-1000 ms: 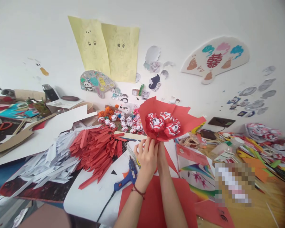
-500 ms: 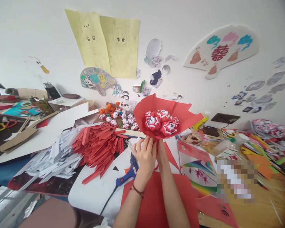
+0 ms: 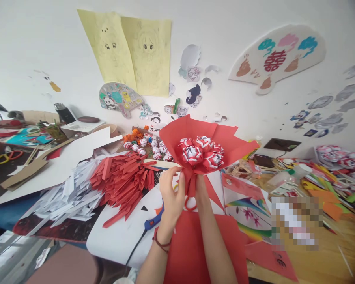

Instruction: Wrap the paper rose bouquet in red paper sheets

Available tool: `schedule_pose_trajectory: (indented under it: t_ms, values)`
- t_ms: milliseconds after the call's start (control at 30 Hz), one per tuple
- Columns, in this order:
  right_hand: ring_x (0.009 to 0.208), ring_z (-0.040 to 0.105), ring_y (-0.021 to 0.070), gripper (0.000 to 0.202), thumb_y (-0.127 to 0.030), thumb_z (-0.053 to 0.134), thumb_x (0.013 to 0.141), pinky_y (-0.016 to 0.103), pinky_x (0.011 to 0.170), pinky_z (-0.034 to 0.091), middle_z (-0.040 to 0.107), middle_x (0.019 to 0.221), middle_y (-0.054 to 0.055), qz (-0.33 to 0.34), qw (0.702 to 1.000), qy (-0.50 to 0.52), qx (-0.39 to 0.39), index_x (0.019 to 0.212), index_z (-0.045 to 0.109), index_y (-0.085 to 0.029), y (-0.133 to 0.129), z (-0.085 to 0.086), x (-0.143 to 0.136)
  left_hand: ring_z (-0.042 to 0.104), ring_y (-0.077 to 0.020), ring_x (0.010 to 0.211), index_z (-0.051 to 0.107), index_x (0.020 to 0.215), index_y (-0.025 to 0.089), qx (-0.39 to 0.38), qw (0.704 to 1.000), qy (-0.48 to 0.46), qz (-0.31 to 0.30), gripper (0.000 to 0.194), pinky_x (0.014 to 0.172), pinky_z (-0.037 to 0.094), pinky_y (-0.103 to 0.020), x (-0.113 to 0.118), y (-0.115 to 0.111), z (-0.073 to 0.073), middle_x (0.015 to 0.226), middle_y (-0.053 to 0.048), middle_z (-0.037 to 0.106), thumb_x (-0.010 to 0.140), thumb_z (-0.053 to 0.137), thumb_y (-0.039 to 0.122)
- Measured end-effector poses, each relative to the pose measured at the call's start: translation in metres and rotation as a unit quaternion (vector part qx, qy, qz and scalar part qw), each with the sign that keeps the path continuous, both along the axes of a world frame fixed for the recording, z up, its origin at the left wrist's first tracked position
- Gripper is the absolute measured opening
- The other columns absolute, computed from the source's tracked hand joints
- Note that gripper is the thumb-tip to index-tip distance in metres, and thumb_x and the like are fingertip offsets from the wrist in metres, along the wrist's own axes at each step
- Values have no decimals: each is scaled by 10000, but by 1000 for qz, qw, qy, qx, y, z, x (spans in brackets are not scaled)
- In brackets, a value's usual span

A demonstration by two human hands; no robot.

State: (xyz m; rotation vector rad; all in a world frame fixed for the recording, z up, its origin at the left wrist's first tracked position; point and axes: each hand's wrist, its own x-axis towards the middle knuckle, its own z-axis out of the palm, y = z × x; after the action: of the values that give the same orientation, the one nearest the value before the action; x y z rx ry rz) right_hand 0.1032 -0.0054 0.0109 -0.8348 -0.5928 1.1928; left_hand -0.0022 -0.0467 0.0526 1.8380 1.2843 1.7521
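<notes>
Several red-and-white paper flowers (image 3: 192,152) stand inside a red paper wrap (image 3: 225,138) held upright in front of me. My left hand (image 3: 172,193) has its thumb and fingers closed together at the wrap's left lower edge. Behind the gathered base is my right hand (image 3: 200,187), wrapped round it, with most fingers hidden by the paper. A blue glue gun (image 3: 154,221) lies beside my left wrist, partly covered. Below my hands, red scissor handles (image 3: 190,203) show near a red sheet (image 3: 183,252).
Piles of red strips (image 3: 124,181) and white strips (image 3: 68,193) lie left. Small paper flowers (image 3: 159,150) are behind them. Red-and-yellow scissors (image 3: 8,156) rest far left. At right are a bottle (image 3: 298,173) and a wrapped bouquet (image 3: 337,156).
My left hand has moved left from the gathered base to the wrap's edge. The wrap has spread and turned slightly, showing more of its base and the scissor handles below.
</notes>
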Motion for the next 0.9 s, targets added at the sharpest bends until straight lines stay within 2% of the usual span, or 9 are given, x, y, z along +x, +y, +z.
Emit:
schedule_pose_trajectory:
  t_ms: [133, 333, 433, 567, 767, 900]
  values:
    - [765, 645, 180, 243, -450, 610, 824, 307, 685, 544, 705, 849, 4, 35, 999, 31, 1, 910, 633, -224, -1, 3, -4, 612, -167, 876, 626, 1019, 228, 10, 999, 3, -41, 145, 847, 443, -323, -7, 8, 6, 979, -34, 691, 932, 511, 230]
    - [872, 646, 190, 318, -452, 647, 800, 309, 758, 534, 707, 1017, 29, 39, 999, 30, -2, 996, 626, -203, -5, 7, -6, 598, -165, 825, 605, 999, 220, 34, 999, 15, -21, 114, 793, 458, -305, -8, 12, 0, 913, -34, 672, 922, 526, 246]
    - [866, 645, 205, 367, -478, 657, 783, 325, 733, 536, 704, 1004, 39, 40, 999, 28, -11, 1025, 628, -204, -4, 5, -5, 593, -166, 835, 603, 1004, 219, 31, 999, 9, -28, 112, 800, 460, -305, -8, 11, -1, 916, -35, 663, 914, 541, 244]
    - [808, 640, 183, 332, -452, 677, 770, 310, 716, 531, 699, 955, 19, 50, 998, 37, -21, 992, 625, -211, -4, 2, -4, 589, -176, 877, 603, 1015, 215, 22, 999, 0, -38, 124, 825, 464, -319, -6, 11, -4, 959, -50, 651, 906, 555, 250]
    - [674, 593, 157, 263, -426, 647, 792, 274, 631, 503, 662, 751, -1, 71, 995, 55, -41, 886, 625, -181, 0, -12, -1, 580, -205, 955, 592, 1104, 224, 21, 1000, 4, 5, 249, 847, 470, -342, 2, 10, -13, 1011, -61, 642, 865, 629, 284]
    - [799, 614, 151, 224, -394, 656, 789, 255, 733, 507, 677, 835, -11, 61, 996, 63, -21, 898, 624, -201, 2, -14, -1, 566, -209, 1009, 586, 1119, 227, 24, 1000, 10, 12, 251, 909, 450, -363, 6, 8, -17, 1052, -61, 650, 872, 620, 251]
